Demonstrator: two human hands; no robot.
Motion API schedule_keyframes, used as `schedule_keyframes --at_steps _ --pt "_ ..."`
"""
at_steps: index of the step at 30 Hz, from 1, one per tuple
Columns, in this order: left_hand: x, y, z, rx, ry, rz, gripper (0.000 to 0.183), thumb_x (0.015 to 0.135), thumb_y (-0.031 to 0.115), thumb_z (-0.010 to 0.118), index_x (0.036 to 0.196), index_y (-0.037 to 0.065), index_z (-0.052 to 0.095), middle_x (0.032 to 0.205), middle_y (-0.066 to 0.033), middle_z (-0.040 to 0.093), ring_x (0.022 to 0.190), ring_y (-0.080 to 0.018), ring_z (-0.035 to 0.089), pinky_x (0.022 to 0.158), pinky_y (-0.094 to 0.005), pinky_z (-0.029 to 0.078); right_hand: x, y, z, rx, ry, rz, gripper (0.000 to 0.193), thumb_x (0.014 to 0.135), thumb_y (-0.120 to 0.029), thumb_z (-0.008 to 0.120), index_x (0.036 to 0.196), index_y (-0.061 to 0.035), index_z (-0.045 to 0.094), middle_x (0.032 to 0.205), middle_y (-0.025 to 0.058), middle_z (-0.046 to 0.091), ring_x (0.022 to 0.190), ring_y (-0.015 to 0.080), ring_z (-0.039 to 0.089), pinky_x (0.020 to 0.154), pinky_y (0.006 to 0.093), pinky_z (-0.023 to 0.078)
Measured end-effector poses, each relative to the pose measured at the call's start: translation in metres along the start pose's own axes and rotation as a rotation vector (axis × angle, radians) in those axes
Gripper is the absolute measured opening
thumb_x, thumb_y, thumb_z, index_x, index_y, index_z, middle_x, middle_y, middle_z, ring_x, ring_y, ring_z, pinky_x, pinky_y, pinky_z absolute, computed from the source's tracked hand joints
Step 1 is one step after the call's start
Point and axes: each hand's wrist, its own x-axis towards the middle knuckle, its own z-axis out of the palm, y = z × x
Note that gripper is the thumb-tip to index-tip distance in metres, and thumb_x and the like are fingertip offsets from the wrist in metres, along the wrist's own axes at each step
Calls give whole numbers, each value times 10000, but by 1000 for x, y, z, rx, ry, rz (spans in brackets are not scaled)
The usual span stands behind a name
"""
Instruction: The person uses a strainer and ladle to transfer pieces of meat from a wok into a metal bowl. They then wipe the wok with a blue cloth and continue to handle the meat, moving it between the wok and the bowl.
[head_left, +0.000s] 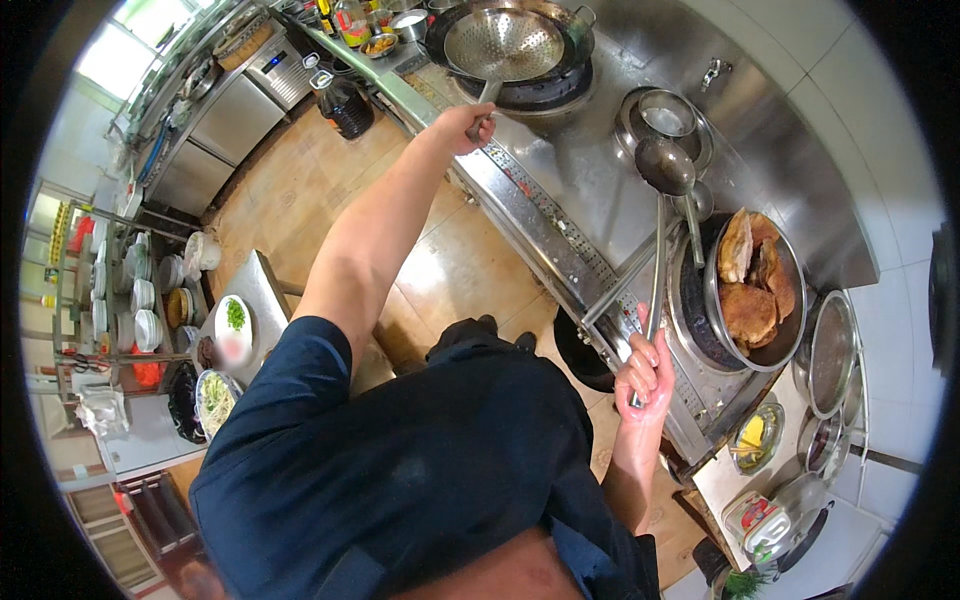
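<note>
My left hand is closed round the handle of a perforated metal strainer. The strainer's bowl lies over a dark wok on the far burner. In my right hand is the long metal handle of a ladle. Its dark bowl is up by a metal pot at the back of the stove. Right of that hand, a steel basin holds several large browned pieces that look like fried meat. The basin sits on the near burner ring.
The steel stove's front edge runs diagonally between my hands. Seasoning bottles stand beyond the wok. At lower right are a bowl with yellow pieces and metal strainers. Plates of food sit on a left-hand table; a dark jug is on the floor.
</note>
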Motion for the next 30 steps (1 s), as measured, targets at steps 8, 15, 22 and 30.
schedule_keyframes --at_steps 8,15,22,30 --pt "-10 5 3 5 34 13 187 946 123 592 920 2 452 790 -67 499 576 -70 458 423 -181 359 3 -4 -3 18 -27 14 471 1069 -213 305 1463 41 255 769 44 388 436 75 314 330 223 287" --pt "-12 8 0 -16 -4 4 173 956 121 577 968 9 446 831 -84 518 576 -69 456 427 -184 370 17 -1 -4 39 -34 34 474 1069 -208 306 1464 47 250 769 48 386 435 77 308 329 227 281" --pt "-7 15 -9 -97 -81 -51 177 961 110 545 1008 -28 446 826 -90 542 559 -63 464 400 -163 380 41 17 4 -11 -26 23 457 1068 -196 302 1463 31 267 769 41 401 448 64 312 326 209 291" --pt "12 22 -39 -264 -380 -309 307 887 47 521 1128 -130 450 736 -30 531 535 -64 486 410 -183 393 86 71 11 -62 -15 -20 457 1065 -184 321 1447 62 276 770 49 389 435 73 317 330 224 284"
